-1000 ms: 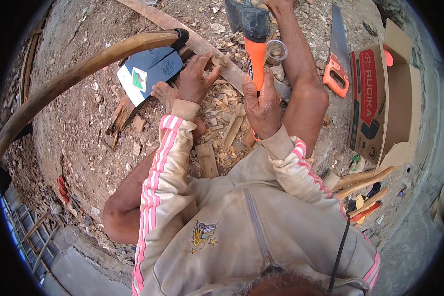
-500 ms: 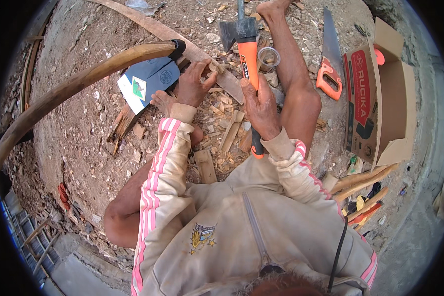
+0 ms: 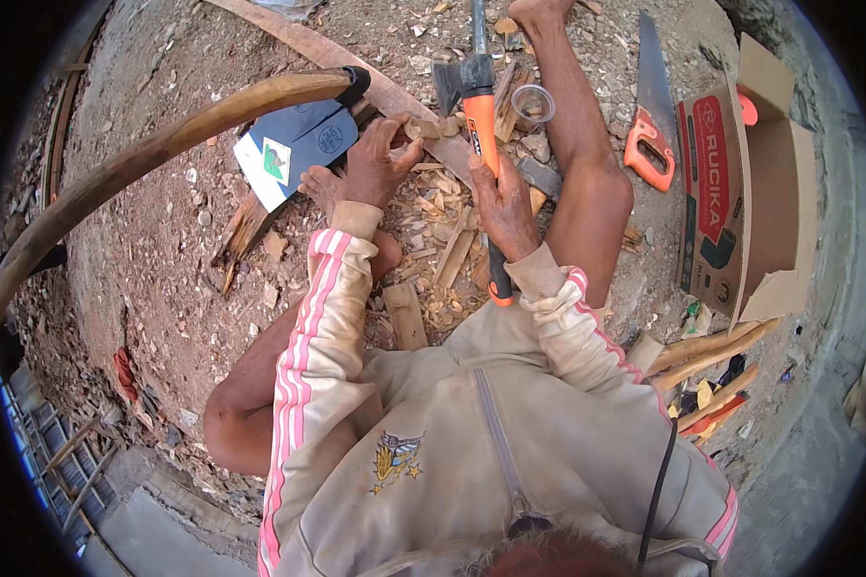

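My left hand (image 3: 379, 162) pinches a small piece of wood (image 3: 421, 129) between thumb and fingers, over a long flat wooden strip (image 3: 308, 60). In my right hand (image 3: 508, 212) is a hatchet with an orange and black handle (image 3: 481, 125), held upright along its shaft. Its dark head (image 3: 462, 81) points away from me, to the right of the wood piece and apart from it. A second grey axe-like head (image 3: 541, 179) lies on the ground beside my right hand, partly hidden. Wood chips (image 3: 431, 213) cover the ground between my legs.
A hoe with a blue-grey blade (image 3: 303, 144) and a curved wooden handle (image 3: 154, 144) lies at the left. On the right are a handsaw (image 3: 650, 106), an open cardboard box (image 3: 775, 207) and wooden sticks (image 3: 707, 351). A clear plastic cup (image 3: 533, 103) lies beyond my right hand.
The small wood piece in my left hand has turned and shows more of its face. The hatchet stays in my right hand, its head slightly lower in view. The view has shifted a little.
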`<state>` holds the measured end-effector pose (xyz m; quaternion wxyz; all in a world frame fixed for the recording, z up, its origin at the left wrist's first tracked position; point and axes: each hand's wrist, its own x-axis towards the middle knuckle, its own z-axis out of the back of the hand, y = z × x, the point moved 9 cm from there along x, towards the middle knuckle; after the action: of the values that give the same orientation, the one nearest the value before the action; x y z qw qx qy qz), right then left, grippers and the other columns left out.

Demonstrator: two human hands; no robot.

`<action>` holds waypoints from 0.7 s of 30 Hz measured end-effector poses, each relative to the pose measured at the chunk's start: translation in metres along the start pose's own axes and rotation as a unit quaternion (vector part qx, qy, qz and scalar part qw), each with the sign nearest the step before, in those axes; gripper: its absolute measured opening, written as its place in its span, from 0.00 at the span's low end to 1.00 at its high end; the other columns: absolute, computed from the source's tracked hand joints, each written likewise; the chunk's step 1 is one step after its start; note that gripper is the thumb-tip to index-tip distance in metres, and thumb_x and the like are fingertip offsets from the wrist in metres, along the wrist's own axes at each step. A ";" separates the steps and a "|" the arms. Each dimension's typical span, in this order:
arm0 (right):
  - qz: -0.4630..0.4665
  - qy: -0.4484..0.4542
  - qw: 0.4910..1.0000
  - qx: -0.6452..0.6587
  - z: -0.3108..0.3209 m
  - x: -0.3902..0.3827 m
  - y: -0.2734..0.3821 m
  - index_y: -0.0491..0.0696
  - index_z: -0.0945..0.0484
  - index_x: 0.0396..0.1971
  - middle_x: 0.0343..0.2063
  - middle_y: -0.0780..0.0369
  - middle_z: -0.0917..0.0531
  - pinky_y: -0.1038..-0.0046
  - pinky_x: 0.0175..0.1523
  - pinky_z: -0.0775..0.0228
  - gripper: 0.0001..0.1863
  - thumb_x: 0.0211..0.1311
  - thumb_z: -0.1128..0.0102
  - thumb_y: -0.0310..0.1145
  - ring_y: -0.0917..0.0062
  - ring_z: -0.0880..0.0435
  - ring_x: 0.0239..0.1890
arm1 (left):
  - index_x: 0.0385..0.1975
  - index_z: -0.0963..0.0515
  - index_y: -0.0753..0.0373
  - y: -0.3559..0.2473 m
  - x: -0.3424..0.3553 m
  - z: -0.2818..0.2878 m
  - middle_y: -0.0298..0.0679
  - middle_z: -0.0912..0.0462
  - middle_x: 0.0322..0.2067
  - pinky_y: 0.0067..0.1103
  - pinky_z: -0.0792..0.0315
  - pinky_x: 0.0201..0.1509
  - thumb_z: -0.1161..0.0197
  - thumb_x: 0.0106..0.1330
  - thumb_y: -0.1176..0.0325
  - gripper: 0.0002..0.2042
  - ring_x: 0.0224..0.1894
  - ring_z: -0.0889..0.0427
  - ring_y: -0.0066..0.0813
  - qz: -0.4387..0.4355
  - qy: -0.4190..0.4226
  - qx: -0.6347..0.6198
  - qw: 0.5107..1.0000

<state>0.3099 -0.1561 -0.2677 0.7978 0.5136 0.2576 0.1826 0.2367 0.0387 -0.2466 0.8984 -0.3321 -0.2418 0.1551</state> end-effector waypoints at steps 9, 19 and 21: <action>0.015 -0.001 0.998 -0.062 -0.020 0.016 -0.019 0.41 0.26 0.45 0.28 0.47 0.19 0.54 0.37 0.29 0.20 0.74 0.45 0.46 0.49 0.17 0.32 | 0.49 0.20 0.64 -0.005 0.019 0.001 0.43 0.16 0.38 0.26 0.18 0.41 0.27 0.58 0.69 0.18 0.37 0.13 0.35 -0.013 -0.009 -0.003 1.000; 0.053 -0.020 0.995 -0.078 -0.025 -0.002 -0.016 0.42 0.29 0.43 0.26 0.48 0.19 0.57 0.32 0.29 0.18 0.74 0.43 0.45 0.51 0.19 0.27 | 0.52 0.20 0.65 0.004 0.004 -0.002 0.41 0.16 0.40 0.23 0.19 0.48 0.29 0.62 0.72 0.18 0.41 0.13 0.28 0.035 0.009 -0.047 0.998; -0.006 0.017 0.999 -0.039 -0.027 0.006 -0.028 0.41 0.28 0.42 0.28 0.46 0.19 0.55 0.36 0.28 0.19 0.73 0.43 0.46 0.50 0.18 0.29 | 0.53 0.21 0.66 0.003 0.006 0.000 0.42 0.16 0.41 0.23 0.18 0.46 0.31 0.61 0.74 0.19 0.40 0.12 0.29 0.032 0.008 -0.043 0.999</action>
<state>0.2987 -0.1445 -0.3040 0.8138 0.4775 0.2666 0.1965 0.2415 0.0429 -0.2467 0.8800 -0.3789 -0.2301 0.1707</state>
